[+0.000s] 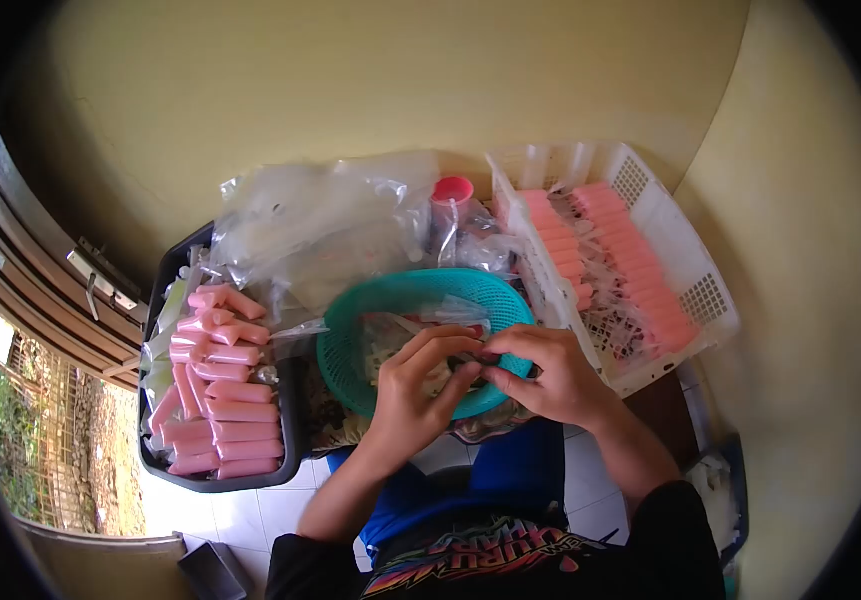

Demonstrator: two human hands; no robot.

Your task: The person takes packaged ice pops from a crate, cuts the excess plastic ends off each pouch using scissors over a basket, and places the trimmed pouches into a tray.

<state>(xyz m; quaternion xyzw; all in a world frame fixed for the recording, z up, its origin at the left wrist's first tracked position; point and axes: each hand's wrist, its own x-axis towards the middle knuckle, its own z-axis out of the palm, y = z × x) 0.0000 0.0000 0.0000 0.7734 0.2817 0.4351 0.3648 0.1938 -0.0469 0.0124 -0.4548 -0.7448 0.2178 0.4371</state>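
Both hands meet over a teal plastic basket (340, 375), near its front right part. My left hand (418, 382) has its thumb and fingers pinched together at something small that I cannot make out. Facing it, my right hand (553, 372) pinches at the same spot, fingertips nearly touching the left ones. Clear plastic bags and pale small pieces (385, 340) lie inside the basket, partly covered by my hands. On the left a black tray (290, 440) holds several filled pink plastic tubes (243, 412), stacked loosely.
To the right, a white plastic crate (695, 250) holds rows of pink tubes (640, 265). Behind the basket are a large heap of clear plastic bags (320, 215) and a pink cup (452, 190). A door (60, 270) stands at the left; walls close off the back and right.
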